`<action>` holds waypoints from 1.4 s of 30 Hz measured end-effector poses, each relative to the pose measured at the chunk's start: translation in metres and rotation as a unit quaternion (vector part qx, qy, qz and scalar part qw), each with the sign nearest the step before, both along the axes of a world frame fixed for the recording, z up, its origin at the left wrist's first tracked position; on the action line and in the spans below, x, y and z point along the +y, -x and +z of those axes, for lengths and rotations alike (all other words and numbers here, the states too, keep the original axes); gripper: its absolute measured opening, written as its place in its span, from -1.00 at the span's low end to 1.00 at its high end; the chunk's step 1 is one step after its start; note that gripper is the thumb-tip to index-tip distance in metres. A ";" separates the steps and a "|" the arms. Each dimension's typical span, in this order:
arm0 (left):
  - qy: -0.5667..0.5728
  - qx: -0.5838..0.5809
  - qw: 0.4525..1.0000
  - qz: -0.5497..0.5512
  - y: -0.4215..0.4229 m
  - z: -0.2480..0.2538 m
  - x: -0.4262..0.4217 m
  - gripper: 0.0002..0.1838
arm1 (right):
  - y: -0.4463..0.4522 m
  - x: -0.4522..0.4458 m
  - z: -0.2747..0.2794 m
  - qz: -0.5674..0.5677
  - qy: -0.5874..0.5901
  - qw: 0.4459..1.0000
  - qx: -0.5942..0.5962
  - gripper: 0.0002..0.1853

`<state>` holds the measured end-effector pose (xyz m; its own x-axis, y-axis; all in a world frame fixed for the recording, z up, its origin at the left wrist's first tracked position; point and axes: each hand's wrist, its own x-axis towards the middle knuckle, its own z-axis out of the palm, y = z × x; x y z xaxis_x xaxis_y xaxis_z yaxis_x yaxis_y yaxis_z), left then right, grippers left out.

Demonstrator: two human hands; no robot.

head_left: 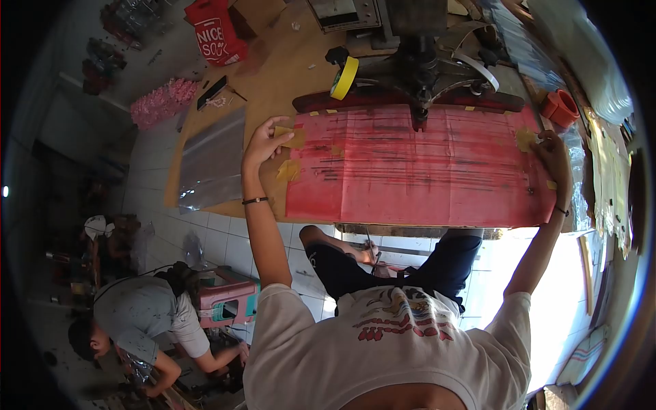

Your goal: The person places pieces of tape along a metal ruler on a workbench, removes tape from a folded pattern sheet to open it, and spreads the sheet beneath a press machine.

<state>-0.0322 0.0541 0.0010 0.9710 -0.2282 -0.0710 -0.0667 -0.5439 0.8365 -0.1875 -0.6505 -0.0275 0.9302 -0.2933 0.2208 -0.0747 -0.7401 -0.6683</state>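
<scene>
A large red sheet point(383, 195), streaked with dark lines, lies on the worktable under a black metal press head point(420, 75). At its upper left corner, my left hand point(265, 142) has its thumb and fingers closed on a piece of yellow tape point(294, 139). Another crumpled tape piece point(289, 170) sticks just below. Over at the right edge, my right hand point(555, 157) has curled fingers at a second yellow tape patch point(525, 140); its grip is partly hidden. A dark red bar point(499, 102) runs along the sheet's far edge.
Clear plastic sheets point(212, 160) lie on the table's left side. A yellow tape roll point(344, 78) hangs on the press; a red tape roll point(559, 108) sits at right. A red bag point(215, 34) stands at the back. At lower left, another person point(137, 314) bends near a stool point(225, 304).
</scene>
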 end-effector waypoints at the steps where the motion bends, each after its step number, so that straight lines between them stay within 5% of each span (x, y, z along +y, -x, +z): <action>1: -0.001 0.004 1.000 0.000 0.000 -0.001 -0.002 -0.40 | 0.001 -0.006 -0.004 0.005 -0.009 1.000 -0.003 -0.67; 11: 0.010 0.001 1.000 -0.003 0.000 0.000 -0.002 -0.44 | 0.006 0.006 0.009 0.000 0.070 0.998 -0.002 -0.73; 18: 0.027 0.001 1.000 -0.002 -0.003 -0.002 0.000 -0.46 | -0.008 0.012 0.012 -0.010 -0.034 0.999 -0.018 -0.65; 27: 0.008 0.014 1.000 0.012 0.001 -0.001 -0.004 -0.48 | -0.005 0.019 0.014 0.077 0.133 0.987 -0.039 -0.51; 34: 0.003 0.018 1.000 0.022 0.004 0.004 -0.009 -0.44 | -0.030 0.002 0.047 0.166 0.131 0.963 0.167 -0.48; 37: -0.018 0.032 0.999 0.035 0.005 0.010 -0.014 -0.40 | -0.041 0.020 0.036 0.081 0.095 0.990 0.070 -0.49; 40: -0.035 0.011 0.999 0.020 -0.001 0.002 -0.009 -0.40 | -0.044 0.009 0.010 0.055 0.259 0.964 0.001 -0.50; 42: -0.027 0.018 0.999 0.032 0.001 0.007 -0.012 -0.40 | -0.050 0.010 0.014 0.061 0.232 0.970 0.036 -0.51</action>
